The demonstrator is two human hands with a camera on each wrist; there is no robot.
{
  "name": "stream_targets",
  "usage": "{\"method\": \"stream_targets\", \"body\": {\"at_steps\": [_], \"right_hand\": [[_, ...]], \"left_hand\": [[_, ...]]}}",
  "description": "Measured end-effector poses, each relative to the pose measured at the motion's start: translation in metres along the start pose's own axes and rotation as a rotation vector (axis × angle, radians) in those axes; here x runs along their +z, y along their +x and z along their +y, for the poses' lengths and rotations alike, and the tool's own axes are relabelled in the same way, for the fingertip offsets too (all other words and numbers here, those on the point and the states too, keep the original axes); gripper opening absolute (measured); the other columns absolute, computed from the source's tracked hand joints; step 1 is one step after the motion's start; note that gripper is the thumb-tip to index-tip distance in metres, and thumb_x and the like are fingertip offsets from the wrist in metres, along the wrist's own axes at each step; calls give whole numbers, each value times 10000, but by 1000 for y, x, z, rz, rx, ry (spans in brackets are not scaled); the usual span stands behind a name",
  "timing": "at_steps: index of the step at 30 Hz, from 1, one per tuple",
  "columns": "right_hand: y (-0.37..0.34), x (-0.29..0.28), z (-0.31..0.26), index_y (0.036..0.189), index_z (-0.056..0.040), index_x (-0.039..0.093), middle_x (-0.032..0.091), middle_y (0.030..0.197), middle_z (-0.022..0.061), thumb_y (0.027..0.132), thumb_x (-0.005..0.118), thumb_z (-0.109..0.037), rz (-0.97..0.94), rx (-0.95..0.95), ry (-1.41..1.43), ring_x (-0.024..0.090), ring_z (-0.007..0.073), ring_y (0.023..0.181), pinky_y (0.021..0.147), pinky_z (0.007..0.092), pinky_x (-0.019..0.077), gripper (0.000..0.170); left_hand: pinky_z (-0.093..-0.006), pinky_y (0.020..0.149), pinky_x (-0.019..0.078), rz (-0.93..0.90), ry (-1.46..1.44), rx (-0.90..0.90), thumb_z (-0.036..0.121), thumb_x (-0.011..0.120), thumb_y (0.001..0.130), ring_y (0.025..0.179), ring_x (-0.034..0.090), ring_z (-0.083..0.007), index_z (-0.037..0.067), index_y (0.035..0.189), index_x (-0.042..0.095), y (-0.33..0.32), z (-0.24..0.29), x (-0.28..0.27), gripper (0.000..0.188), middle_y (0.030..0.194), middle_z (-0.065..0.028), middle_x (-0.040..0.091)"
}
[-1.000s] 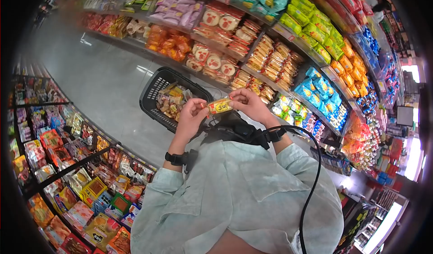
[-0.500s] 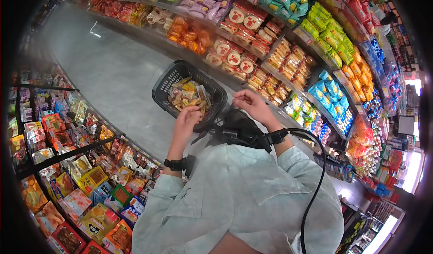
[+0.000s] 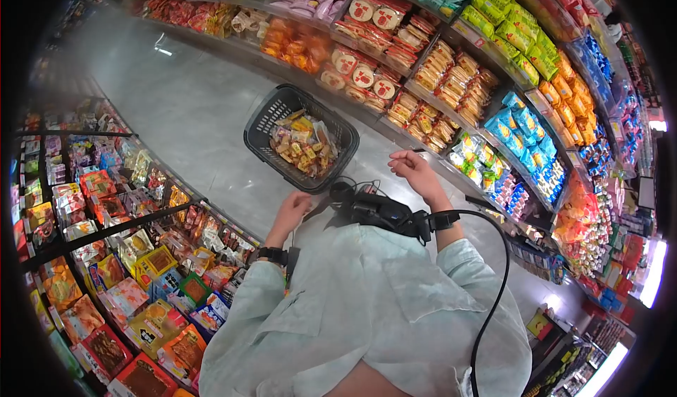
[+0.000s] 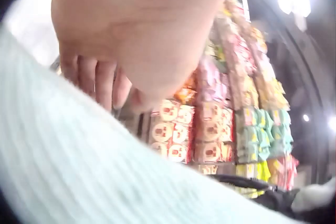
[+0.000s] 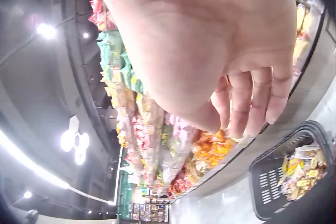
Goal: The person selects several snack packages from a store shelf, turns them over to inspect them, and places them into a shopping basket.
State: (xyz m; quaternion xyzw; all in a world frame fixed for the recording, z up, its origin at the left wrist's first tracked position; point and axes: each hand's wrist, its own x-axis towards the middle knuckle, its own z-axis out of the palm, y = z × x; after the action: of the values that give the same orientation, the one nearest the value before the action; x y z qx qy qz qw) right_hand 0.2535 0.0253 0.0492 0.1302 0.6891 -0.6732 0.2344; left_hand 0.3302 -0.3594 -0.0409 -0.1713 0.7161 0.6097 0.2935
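A dark plastic basket (image 3: 255, 137) stands on the floor in front of the person, with small wrapped snacks (image 3: 303, 143) piled inside. My left hand (image 3: 290, 214) is just below the basket's lower left side, its fingers loosely bent with nothing visible in them. Out to the basket's right, my right hand (image 3: 417, 175) hangs before the lower shelf, holding nothing. In the right wrist view the fingers of the right hand (image 5: 210, 50) droop, slightly bent, with the basket (image 5: 268, 182) beyond them. The left wrist view shows the left hand (image 4: 131, 29) with relaxed fingers partly behind the sleeve.
Tiered shelves of packaged snacks (image 3: 363, 76) curve along the top and right. A lower display of colourful packets (image 3: 155, 263) lines the left. Grey floor (image 3: 183, 101) runs between them. A black device (image 3: 384, 212) with a cable is at the person's waist.
The wrapped snack both hands held a second ago is no longer in them. The left hand drew back from over the basket toward the body; the right hand moved right, away from the left.
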Motion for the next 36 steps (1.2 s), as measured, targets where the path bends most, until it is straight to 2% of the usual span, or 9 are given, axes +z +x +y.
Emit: {"method": "stream_targets", "body": {"at_steps": [10, 12, 15, 18, 22, 26, 28, 33, 36], "right_hand": [[-18, -48, 234, 1020, -63, 701, 726, 910, 62, 982, 580, -176, 200, 445, 1, 692, 145, 792, 674, 278, 548, 171], [-32, -76, 327, 857, -64, 674, 691, 772, 52, 960, 571, -148, -339, 25, -1256, 682, 149, 709, 585, 290, 529, 168], [-66, -70, 393, 745, -63, 609, 627, 674, 47, 935, 574, -118, -166, 84, -999, 605, 166, 537, 453, 336, 453, 201], [-89, -27, 333, 689, -83, 563, 573, 634, 50, 922, 577, -96, 95, 631, -156, 508, 153, 438, 376, 343, 354, 234], [-86, 23, 326, 642, -102, 499, 483, 578, 22, 912, 577, -93, 293, 661, 168, 481, 143, 434, 371, 332, 342, 281], [-49, 44, 356, 698, -77, 574, 531, 614, 46, 850, 613, -83, -70, -554, -1227, 557, 145, 522, 428, 312, 421, 157], [-30, 99, 308, 736, -79, 602, 597, 683, 82, 812, 648, -90, 184, 542, -264, 637, 212, 656, 518, 370, 487, 89], [78, 160, 280, 769, -46, 695, 651, 639, 74, 881, 643, -303, -303, 87, -889, 651, 152, 602, 524, 328, 519, 286], [99, 266, 166, 895, -36, 726, 715, 795, 33, 905, 630, -295, 15, 292, -426, 664, 133, 687, 627, 279, 535, 277]], "left_hand": [[-352, 647, 535, 388, -178, -736, 314, 610, 939, 745, 662, -169, 132, 890, 649, -187, -251, -90, 192, 847, -14, 690], [-338, 648, 558, 584, -485, -815, 308, 592, 949, 772, 681, -193, 114, 984, 667, -218, -261, -80, 211, 877, -32, 703], [-357, 721, 555, 423, -399, -788, 296, 514, 985, 839, 681, -211, 99, 1058, 651, -226, -302, -84, 252, 936, -60, 706], [-359, 738, 546, 315, -181, -610, 311, 493, 994, 836, 681, -222, 83, 1046, 668, -201, -334, -84, 292, 939, -74, 710], [-375, 759, 550, 204, 175, -397, 255, 561, 961, 791, 686, -217, 37, 1038, 684, -172, -301, -92, 263, 930, -120, 711], [-348, 726, 553, 213, 102, -285, 225, 597, 976, 803, 702, -201, 34, 1022, 657, -158, -285, -161, 205, 947, -101, 725], [-322, 692, 549, 274, -399, -422, 240, 582, 994, 812, 704, -194, 53, 1017, 648, -159, -280, -197, 199, 932, -82, 720], [-277, 550, 481, 404, -357, -349, 226, 613, 972, 632, 595, -139, 40, 986, 603, -160, -324, -293, 187, 801, -51, 647], [-283, 563, 488, 552, -553, -326, 240, 623, 958, 652, 608, -144, 43, 989, 608, -166, -311, -316, 200, 796, -52, 651]]}}
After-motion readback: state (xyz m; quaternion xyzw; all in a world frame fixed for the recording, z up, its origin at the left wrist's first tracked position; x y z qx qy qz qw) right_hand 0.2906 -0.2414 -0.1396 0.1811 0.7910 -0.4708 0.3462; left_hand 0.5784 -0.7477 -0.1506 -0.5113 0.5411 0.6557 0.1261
